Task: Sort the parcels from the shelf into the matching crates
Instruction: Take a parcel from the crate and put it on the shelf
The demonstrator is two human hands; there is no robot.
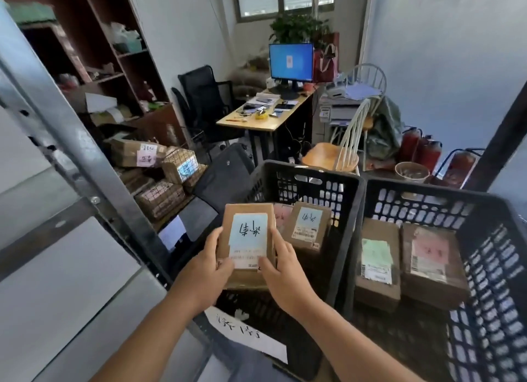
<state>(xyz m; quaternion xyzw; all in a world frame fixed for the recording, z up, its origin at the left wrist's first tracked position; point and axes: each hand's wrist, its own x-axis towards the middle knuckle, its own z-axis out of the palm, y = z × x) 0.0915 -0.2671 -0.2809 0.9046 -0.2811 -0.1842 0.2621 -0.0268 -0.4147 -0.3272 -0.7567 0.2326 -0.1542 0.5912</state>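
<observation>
I hold a brown cardboard parcel (247,233) with a pale blue handwritten label in both hands, above the near left part of the left black crate (302,172). My left hand (209,263) grips its left edge and my right hand (281,263) grips its right edge. Inside that crate lies another blue-labelled parcel (308,224), with a pink-labelled one (282,214) partly hidden behind the held parcel. The right black crate (427,194) holds a green-labelled parcel (376,260) and a pink-labelled parcel (430,256). A white handwritten tag (245,334) is stuck on the left crate's front.
A grey metal shelf frame (71,142) fills the left side. More parcels (142,153) and wire baskets (179,164) are stacked on the floor behind it. Further back stand a desk with a monitor (291,62), a black office chair (205,96) and a wooden chair (330,156).
</observation>
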